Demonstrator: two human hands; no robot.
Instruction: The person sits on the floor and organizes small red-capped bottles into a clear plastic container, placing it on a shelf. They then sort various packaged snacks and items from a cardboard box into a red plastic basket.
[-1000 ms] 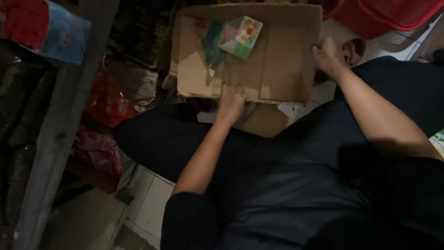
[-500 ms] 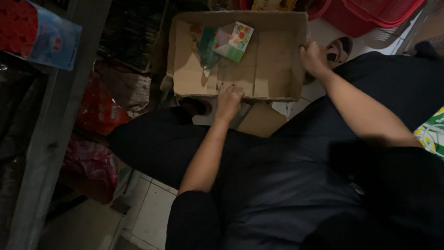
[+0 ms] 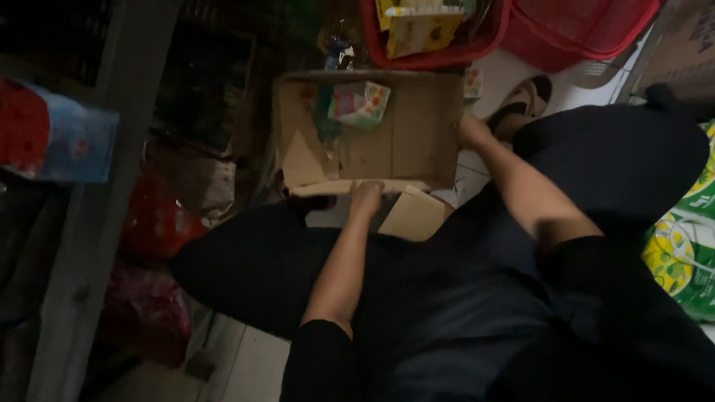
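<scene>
An open brown cardboard box (image 3: pixel 413 141) sits on the tiled floor in front of my knees. Inside it, near the far left, lies a small colourful packet (image 3: pixel 360 103) next to a dark green patch. My left hand (image 3: pixel 366 199) grips the near wall of the box. My right hand (image 3: pixel 472 129) holds the right wall, partly hidden behind it. A loose flap (image 3: pixel 413 214) hangs below the near edge.
Red plastic baskets (image 3: pixel 588 30) stand beyond the box, one with yellow packets (image 3: pixel 421 28). A sandal (image 3: pixel 525 100) lies on the floor to the right. A green and yellow sack (image 3: pixel 681 253) is at far right. Shelves with red and blue packages (image 3: pixel 52 134) fill the left.
The view has tilted up and the box now appears lower and farther away. Both hands keep their hold on the box. The baskets and the green sack have come into view.
</scene>
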